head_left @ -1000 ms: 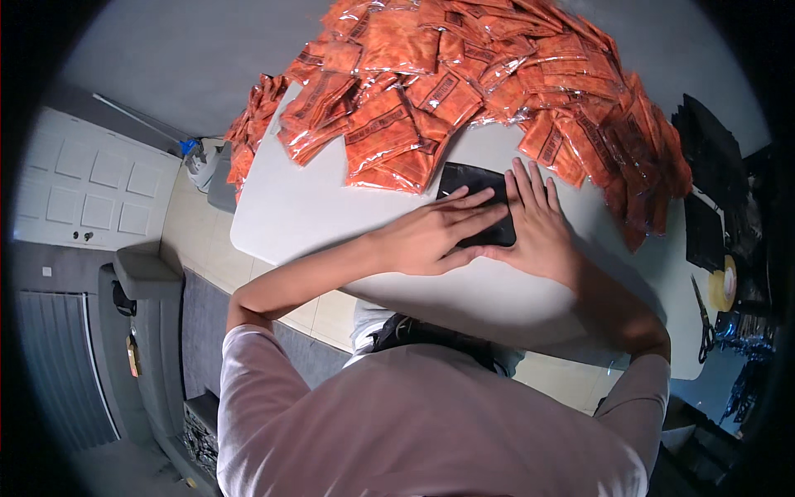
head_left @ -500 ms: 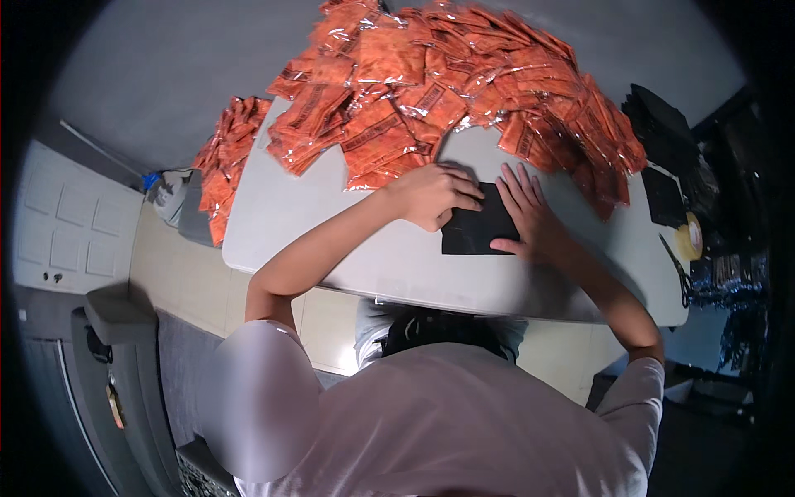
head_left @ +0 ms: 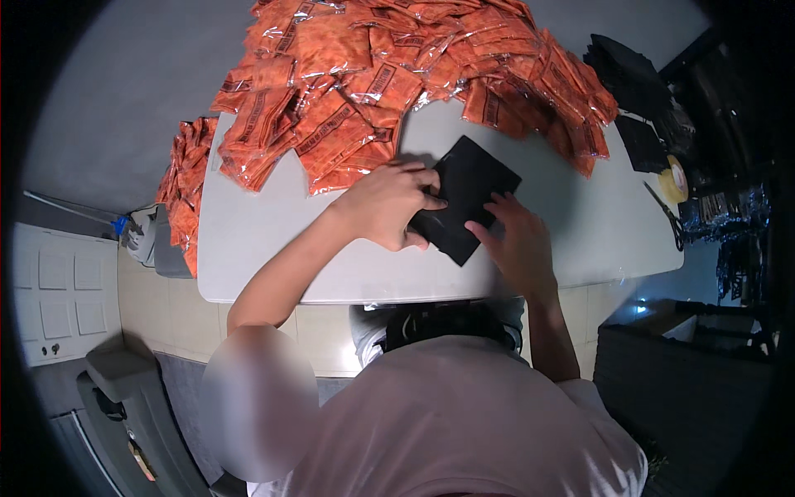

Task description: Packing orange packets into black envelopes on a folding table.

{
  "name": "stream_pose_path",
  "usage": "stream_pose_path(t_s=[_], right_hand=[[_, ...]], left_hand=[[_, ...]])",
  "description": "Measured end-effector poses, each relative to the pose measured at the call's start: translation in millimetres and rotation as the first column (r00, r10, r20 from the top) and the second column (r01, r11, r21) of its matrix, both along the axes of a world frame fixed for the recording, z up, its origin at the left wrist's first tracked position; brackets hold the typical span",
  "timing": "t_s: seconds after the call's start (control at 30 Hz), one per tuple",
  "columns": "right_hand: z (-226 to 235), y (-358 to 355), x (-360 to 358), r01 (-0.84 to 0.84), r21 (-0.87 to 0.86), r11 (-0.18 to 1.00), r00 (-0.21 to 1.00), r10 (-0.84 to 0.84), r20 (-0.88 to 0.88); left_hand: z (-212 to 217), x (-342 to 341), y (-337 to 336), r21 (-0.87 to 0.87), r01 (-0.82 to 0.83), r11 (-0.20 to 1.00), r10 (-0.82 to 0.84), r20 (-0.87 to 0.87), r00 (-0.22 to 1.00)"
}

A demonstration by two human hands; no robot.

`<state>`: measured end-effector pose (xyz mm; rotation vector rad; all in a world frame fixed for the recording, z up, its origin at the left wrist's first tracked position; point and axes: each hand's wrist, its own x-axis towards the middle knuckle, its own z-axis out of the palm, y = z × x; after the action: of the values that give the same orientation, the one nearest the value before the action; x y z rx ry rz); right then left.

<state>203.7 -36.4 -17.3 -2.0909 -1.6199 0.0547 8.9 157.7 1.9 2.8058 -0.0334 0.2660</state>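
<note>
Only print around is on the dark strips [head_left: 381,82] across those orange packets [head_left: 334,45]; lettering's mostly too tiny to read, tbh

Flat black rectangular piece [head_left: 480,174], turned cornerwise over the white tabletop [head_left: 373,277], one corner nearward.
</note>
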Motion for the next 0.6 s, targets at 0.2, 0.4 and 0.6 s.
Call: stream_pose_path(t_s=[0.2, 0.4, 0.6], right_hand=[[-11.9, 16.8, 28.4, -0.254, 0.063, 0.965, 0.967, 0.255, -0.002], [15.6, 2.6, 5.3, -0.187, 0.164, 0.968, 0.975, 0.162, 0.154], [55.3, -12.4, -18.7, -0.244, 0.018, 0.970, 0.970, 0.244, 0.001]], left_hand=[[-5.6, 7.0, -19.3, 0.110, 0.061, 0.992, -0.065, 0.034, 0.997], [-17.1, 15.7, -37.6, 0.045, -0.026, 0.999, 0.022, 0.083, 0.996], [-23.9, 23.6, -35.7, -0.139, -0.073, 0.988, 0.086, 0.085, 0.993]])
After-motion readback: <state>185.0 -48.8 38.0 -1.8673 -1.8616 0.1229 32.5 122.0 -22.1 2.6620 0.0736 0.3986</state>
